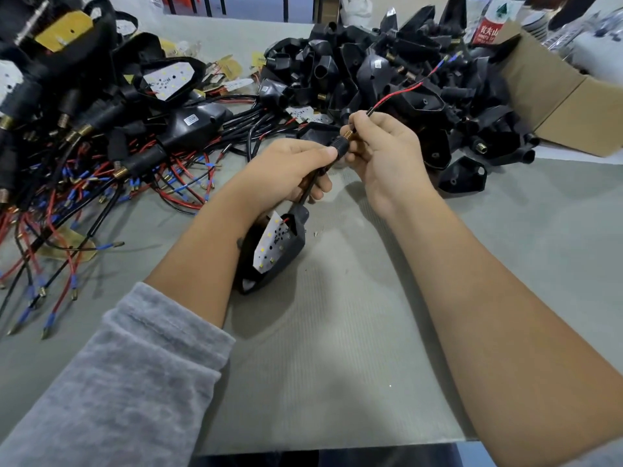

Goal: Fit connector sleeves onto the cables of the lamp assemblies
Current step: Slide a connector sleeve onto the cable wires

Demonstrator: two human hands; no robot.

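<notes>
Above the middle of the table, my left hand (pixel 296 170) grips a black connector sleeve (pixel 338 145) with a brass threaded end, along with the black cable below it. That cable runs down to a black lamp housing (pixel 269 254) with a white LED board, hanging just under my left hand. My right hand (pixel 381 153) pinches the cable where it leaves the sleeve's brass end. From my right fingers the red and black wires (pixel 404 92) stretch up and to the right, ending in blue-tipped terminals.
A heap of finished lamp assemblies (pixel 101 129) with red and black wires fills the left of the grey table (pixel 337 365). A pile of black housings (pixel 387 79) lies at the back right beside a cardboard box (pixel 556 89). A bottle (pixel 488 21) stands behind.
</notes>
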